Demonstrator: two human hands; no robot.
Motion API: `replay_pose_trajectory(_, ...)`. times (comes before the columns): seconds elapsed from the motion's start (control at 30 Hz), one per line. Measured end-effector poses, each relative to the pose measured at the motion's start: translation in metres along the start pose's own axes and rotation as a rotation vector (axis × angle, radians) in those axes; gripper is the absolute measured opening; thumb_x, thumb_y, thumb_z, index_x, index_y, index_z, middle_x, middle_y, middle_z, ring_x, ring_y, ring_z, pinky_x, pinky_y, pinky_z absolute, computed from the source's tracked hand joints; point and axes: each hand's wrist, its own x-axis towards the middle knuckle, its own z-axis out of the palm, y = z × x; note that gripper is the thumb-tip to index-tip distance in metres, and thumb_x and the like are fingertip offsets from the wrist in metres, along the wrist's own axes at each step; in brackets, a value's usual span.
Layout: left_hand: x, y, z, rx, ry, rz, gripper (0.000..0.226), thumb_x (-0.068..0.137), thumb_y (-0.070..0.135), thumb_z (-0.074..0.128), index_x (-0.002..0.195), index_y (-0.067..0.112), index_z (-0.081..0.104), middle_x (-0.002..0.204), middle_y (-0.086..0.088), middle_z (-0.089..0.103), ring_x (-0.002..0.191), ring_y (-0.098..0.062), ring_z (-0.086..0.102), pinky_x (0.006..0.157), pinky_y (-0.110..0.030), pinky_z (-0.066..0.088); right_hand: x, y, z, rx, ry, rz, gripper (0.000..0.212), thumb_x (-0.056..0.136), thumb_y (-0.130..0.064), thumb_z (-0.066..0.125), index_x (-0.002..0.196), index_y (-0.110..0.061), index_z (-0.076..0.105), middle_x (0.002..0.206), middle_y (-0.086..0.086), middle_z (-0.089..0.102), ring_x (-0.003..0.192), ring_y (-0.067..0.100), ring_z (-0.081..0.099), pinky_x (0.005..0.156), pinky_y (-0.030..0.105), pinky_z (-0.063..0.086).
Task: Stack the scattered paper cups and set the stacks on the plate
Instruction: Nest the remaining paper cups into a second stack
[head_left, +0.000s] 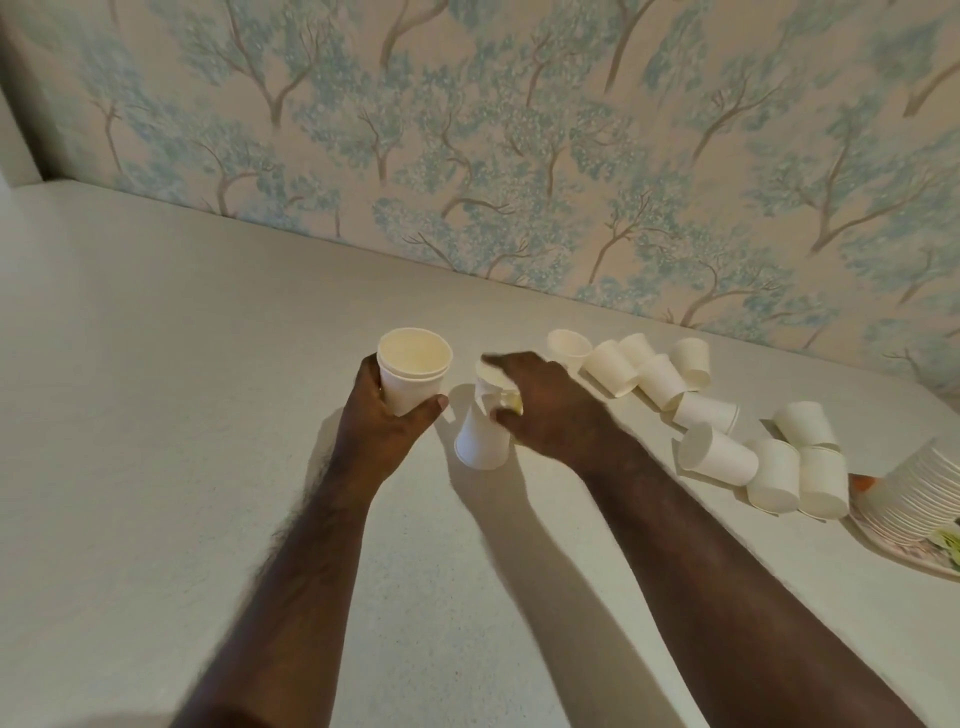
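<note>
My left hand (387, 415) grips a short stack of white paper cups (415, 371), held upright with the open mouth up. Just to its right, my right hand (540, 405) holds a single white cup (480, 439) with its wide end toward me, fingers curled round its upper part. Several loose white cups (717, 457) lie scattered and tipped over along the table to the right. At the right edge a patterned plate (904, 545) carries a tall stack of cups lying on its side (924, 493), partly cut off by the frame.
The pale table (156, 415) stretches out to the left and toward me. A wall with blue tree wallpaper (519, 156) runs right behind the cups. A small orange object (863, 482) shows beside the plate's stack.
</note>
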Motion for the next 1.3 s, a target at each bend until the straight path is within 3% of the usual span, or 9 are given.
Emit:
replay_pose_trajectory(0.1, 0.000, 0.000, 0.000, -0.008, 0.008, -0.006, 0.076, 0.069, 0.032, 0.084, 0.131, 0.026, 0.042, 0.119, 0.011, 0.056, 0.107, -0.010, 0.054, 0.080, -0.017, 0.043, -0.008, 0.004, 0.025, -0.252, -0.096, -0.086, 0.078, 0.080, -0.027, 0.073, 0.147, -0.032, 0.034, 0.152, -0.003, 0.036, 0.122, 0.027, 0.044, 0.095, 0.041, 0.044)
replay_pose_trajectory(0.23, -0.002, 0.002, 0.005, 0.018, -0.002, -0.009, 0.078, 0.071, 0.032, 0.082, 0.135, 0.023, 0.039, 0.128, 0.005, 0.053, 0.111, -0.011, 0.050, 0.089, -0.024, 0.045, -0.009, 0.007, 0.037, -0.394, 0.001, -0.112, 0.075, 0.076, -0.025, 0.078, 0.142, -0.030, 0.042, 0.145, -0.001, 0.046, 0.122, 0.026, 0.046, 0.094, 0.043, 0.047)
replay_pose_trajectory(0.6, -0.004, 0.005, 0.007, 0.036, -0.027, -0.038, 0.078, 0.074, 0.030, 0.080, 0.138, 0.021, 0.036, 0.134, 0.001, 0.051, 0.120, -0.018, 0.049, 0.100, -0.037, 0.044, -0.007, 0.010, 0.043, -0.146, -0.015, -0.090, 0.072, 0.071, -0.020, 0.082, 0.132, -0.031, 0.046, 0.139, -0.004, 0.049, 0.114, 0.024, 0.054, 0.090, 0.040, 0.050)
replay_pose_trajectory(0.8, -0.004, 0.007, 0.006, 0.042, -0.037, -0.039, 0.078, 0.075, 0.031, 0.078, 0.139, 0.021, 0.035, 0.135, 0.001, 0.050, 0.121, -0.017, 0.048, 0.102, -0.039, 0.043, -0.007, 0.008, 0.038, -0.144, -0.149, -0.070, 0.071, 0.070, -0.023, 0.083, 0.131, -0.031, 0.048, 0.135, 0.002, 0.043, 0.113, 0.025, 0.053, 0.091, 0.041, 0.050)
replay_pose_trajectory(0.9, -0.004, 0.006, 0.002, 0.024, -0.027, -0.048, 0.078, 0.074, 0.031, 0.080, 0.138, 0.023, 0.036, 0.132, 0.004, 0.052, 0.116, -0.014, 0.049, 0.096, -0.033, 0.044, -0.005, 0.014, 0.023, 0.019, -0.119, 0.016, 0.063, 0.070, -0.029, 0.082, 0.123, -0.029, 0.047, 0.122, 0.001, 0.050, 0.109, 0.024, 0.053, 0.088, 0.037, 0.048)
replay_pose_trajectory(1.0, -0.004, 0.005, 0.001, 0.004, -0.016, -0.064, 0.077, 0.073, 0.030, 0.081, 0.137, 0.023, 0.038, 0.130, 0.003, 0.053, 0.116, -0.017, 0.051, 0.097, -0.036, 0.047, 0.000, 0.017, -0.004, 0.374, 0.136, 0.190, 0.057, 0.069, -0.038, 0.083, 0.111, -0.028, 0.045, 0.111, 0.000, 0.055, 0.095, 0.022, 0.058, 0.077, 0.034, 0.049)
replay_pose_trajectory(1.07, -0.005, 0.007, 0.004, 0.019, -0.024, -0.062, 0.077, 0.074, 0.030, 0.080, 0.137, 0.022, 0.038, 0.130, 0.003, 0.053, 0.115, -0.016, 0.050, 0.096, -0.035, 0.046, 0.000, 0.012, -0.021, 0.685, 0.285, 0.278, 0.054, 0.070, -0.043, 0.081, 0.107, -0.026, 0.045, 0.106, -0.002, 0.058, 0.089, 0.021, 0.063, 0.076, 0.042, 0.056)
replay_pose_trajectory(1.13, -0.008, 0.009, 0.009, 0.035, -0.056, -0.041, 0.076, 0.074, 0.031, 0.080, 0.137, 0.022, 0.038, 0.129, 0.005, 0.053, 0.114, -0.013, 0.050, 0.093, -0.029, 0.045, -0.001, 0.003, -0.028, 0.924, 0.325, 0.292, 0.054, 0.066, -0.051, 0.079, 0.104, -0.027, 0.048, 0.099, -0.004, 0.060, 0.086, 0.016, 0.065, 0.077, 0.046, 0.059)
replay_pose_trajectory(1.3, -0.016, 0.012, 0.023, 0.021, -0.135, -0.007, 0.069, 0.075, 0.028, 0.080, 0.133, 0.027, 0.042, 0.126, 0.008, 0.057, 0.116, -0.015, 0.055, 0.096, -0.038, 0.050, -0.005, -0.021, -0.017, 0.970, 0.361, 0.188, 0.050, 0.065, -0.050, 0.080, 0.097, -0.026, 0.050, 0.092, -0.002, 0.059, 0.086, 0.014, 0.061, 0.069, 0.028, 0.051)
